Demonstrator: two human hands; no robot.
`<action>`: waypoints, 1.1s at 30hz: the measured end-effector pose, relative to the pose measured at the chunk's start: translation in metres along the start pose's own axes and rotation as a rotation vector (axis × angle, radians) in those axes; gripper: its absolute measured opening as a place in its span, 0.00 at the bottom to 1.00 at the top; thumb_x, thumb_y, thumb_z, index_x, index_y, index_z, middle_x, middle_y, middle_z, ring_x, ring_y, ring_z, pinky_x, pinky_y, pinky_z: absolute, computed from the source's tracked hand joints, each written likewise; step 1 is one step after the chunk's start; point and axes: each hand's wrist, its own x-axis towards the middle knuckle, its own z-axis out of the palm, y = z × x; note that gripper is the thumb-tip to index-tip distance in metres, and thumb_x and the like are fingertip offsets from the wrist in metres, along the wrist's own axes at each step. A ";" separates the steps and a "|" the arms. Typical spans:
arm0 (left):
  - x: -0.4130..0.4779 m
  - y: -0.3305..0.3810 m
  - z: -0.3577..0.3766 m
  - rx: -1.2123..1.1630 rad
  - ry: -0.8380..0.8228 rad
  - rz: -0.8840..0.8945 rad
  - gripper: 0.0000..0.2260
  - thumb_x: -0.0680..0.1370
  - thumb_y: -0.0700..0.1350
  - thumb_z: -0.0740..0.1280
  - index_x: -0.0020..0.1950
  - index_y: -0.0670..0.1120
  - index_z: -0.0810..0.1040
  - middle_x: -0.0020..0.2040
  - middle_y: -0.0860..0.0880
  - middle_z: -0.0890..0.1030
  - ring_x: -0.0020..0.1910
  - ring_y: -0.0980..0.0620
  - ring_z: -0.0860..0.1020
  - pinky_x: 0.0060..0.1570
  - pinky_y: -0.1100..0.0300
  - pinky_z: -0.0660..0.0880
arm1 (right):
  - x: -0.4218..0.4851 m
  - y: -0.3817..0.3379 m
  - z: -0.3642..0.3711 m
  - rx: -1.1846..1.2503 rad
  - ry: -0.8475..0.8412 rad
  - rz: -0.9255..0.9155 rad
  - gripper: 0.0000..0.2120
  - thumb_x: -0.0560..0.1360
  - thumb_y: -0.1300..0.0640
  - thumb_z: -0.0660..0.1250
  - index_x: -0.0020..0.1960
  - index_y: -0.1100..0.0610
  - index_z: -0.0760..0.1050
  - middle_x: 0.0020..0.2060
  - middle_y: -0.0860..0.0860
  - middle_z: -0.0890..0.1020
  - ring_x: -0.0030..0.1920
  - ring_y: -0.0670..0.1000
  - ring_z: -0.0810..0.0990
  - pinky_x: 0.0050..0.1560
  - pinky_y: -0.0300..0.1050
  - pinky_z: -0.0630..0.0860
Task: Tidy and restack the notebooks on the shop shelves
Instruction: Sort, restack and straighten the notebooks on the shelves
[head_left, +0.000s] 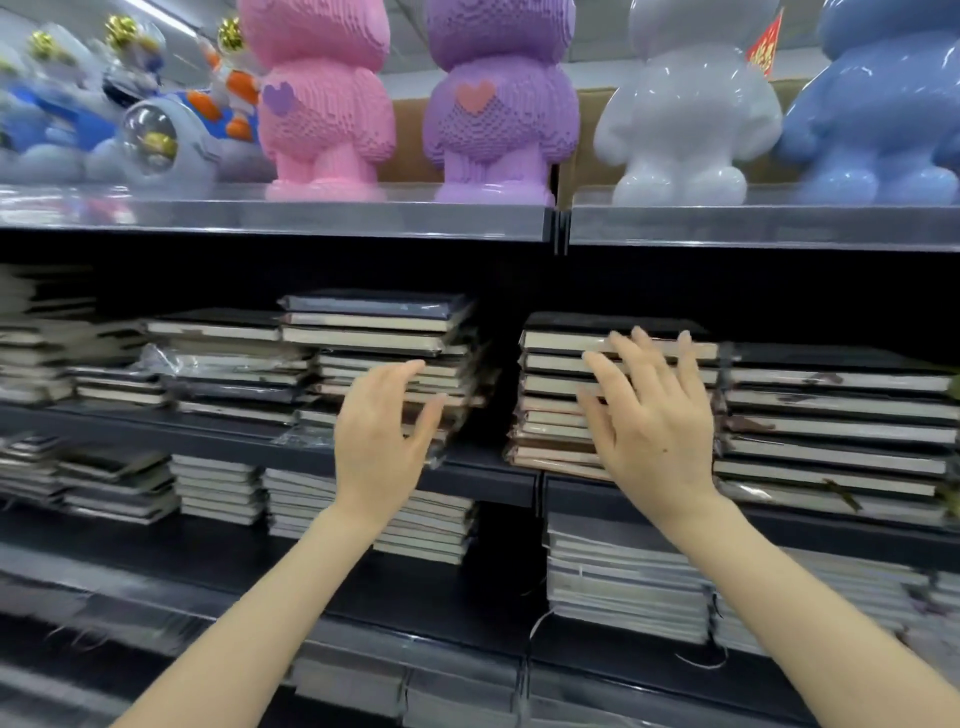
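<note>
Stacks of dark and pale-pink notebooks fill the black shop shelves. A leaning, uneven stack (384, 353) stands left of the shelf gap, and a straighter stack (556, 395) with pink covers low down stands right of it. My left hand (382, 441) is open, fingers apart, in front of the leaning stack's right end. My right hand (649, 415) is open with spread fingers in front of the right stack. Whether either hand touches the books I cannot tell. Neither hand holds anything.
More notebook stacks (836, 431) lie to the far right, to the left (223, 364), and on the lower shelves (623, 577). On the top shelf (291, 215) stand pink (322, 104), purple (498, 104), white and blue bear figures and astronaut toys (156, 124).
</note>
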 end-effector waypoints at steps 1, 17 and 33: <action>0.002 -0.014 -0.010 0.055 0.058 -0.032 0.18 0.78 0.50 0.63 0.59 0.37 0.75 0.52 0.42 0.80 0.53 0.45 0.76 0.56 0.58 0.68 | 0.004 -0.014 0.005 0.040 -0.028 -0.021 0.13 0.78 0.55 0.64 0.58 0.61 0.77 0.56 0.60 0.80 0.61 0.62 0.77 0.67 0.65 0.64; 0.086 -0.182 -0.047 0.281 -0.275 0.058 0.34 0.73 0.66 0.59 0.64 0.39 0.75 0.40 0.41 0.83 0.42 0.39 0.81 0.44 0.51 0.73 | 0.108 -0.125 0.087 0.139 -0.548 0.177 0.29 0.77 0.42 0.62 0.75 0.47 0.60 0.73 0.57 0.64 0.70 0.61 0.64 0.59 0.55 0.73; 0.131 -0.195 -0.020 0.289 -0.726 0.055 0.36 0.75 0.66 0.57 0.78 0.50 0.53 0.54 0.42 0.77 0.53 0.43 0.76 0.49 0.55 0.72 | 0.109 -0.113 0.108 0.247 -0.466 0.287 0.24 0.76 0.55 0.67 0.71 0.56 0.69 0.67 0.61 0.71 0.62 0.64 0.73 0.59 0.55 0.73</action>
